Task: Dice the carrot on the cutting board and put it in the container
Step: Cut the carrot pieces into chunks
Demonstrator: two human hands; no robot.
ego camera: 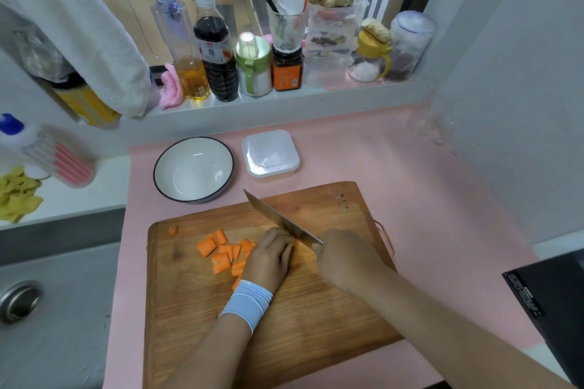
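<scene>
**Mid-dice: chunks still too coarse, container untouched**

Your left hand point(268, 256) sits on the cutting board point(196, 309), fingers curled down over a carrot piece point(296, 243) that is almost wholly hidden beneath them. At three o'clock from it, your right hand point(344, 257) is wrapped tight round the handle of the knife point(281, 221). The blade runs off towards eleven o'clock and lies just beside the left knuckles. The two hands are close but not touching.

At nine o'clock from the left hand lie the carrot chunks point(221, 253), large and uneven, so I judge the dicing only part done. Your next cut calls for tucked fingertips and a straight drop of the blade.

Beyond the board, on the pink tabletop point(410, 199), the bowl point(193, 169) stands at eleven o'clock. The container point(270, 155) stands at twelve, and its lid looks to be on.
</scene>
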